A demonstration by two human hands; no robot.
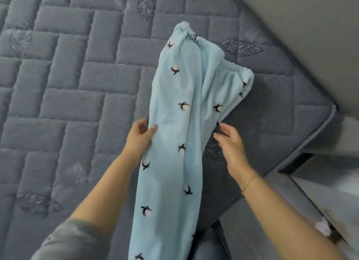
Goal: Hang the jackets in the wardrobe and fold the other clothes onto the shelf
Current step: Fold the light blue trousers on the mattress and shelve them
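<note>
A big grey-blue mattress (81, 96) fills most of the view. Its top is stitched in blocks like bricks, with leaf shapes sewn in here and there. A raised edge runs round its corner at 3 o'clock. A plain grey wall (303, 26) stands past it at 1 o'clock. Grey furniture (320, 191) sits at 4 o'clock, just beside the mattress, with a dark gap between them. The light is soft and even.

Open quilted mattress (58, 108) left of the hands, blue fleece trousers (174, 123) draped between them.
</note>
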